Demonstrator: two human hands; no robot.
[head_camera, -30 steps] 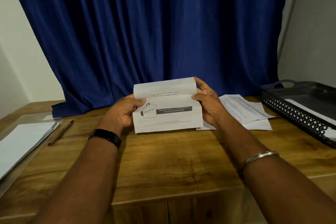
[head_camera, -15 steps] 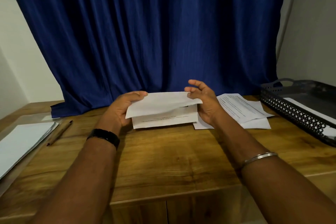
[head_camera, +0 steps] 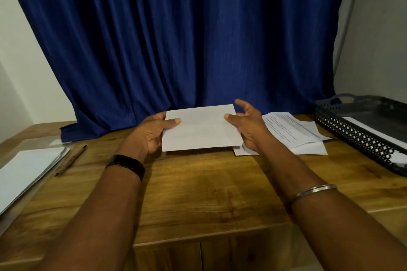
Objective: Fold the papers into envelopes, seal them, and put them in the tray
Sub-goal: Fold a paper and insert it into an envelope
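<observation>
- White blank side replaces the print seen a second ago: the top flap of the white folded paper sheet [head_camera: 200,127] is now down.
- Left hand [head_camera: 152,134] and right hand [head_camera: 248,130] pinch its side edges just above the brown wooden table [head_camera: 198,193].
- Folding looks nearly done; sealing and the black lattice plastic tray [head_camera: 361,136], well apart to the right, remain.

Folded white paper [head_camera: 200,130], blank side up, is held level between left hand [head_camera: 152,136] and right hand [head_camera: 251,132]; printed sheets [head_camera: 293,132] and black lattice tray [head_camera: 352,136] lie right of the right hand.

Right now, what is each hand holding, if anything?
Left hand: pinches the folded paper at its left edge, thumb on top.
Right hand: pinches the same paper's right edge, thumb on top.
</observation>
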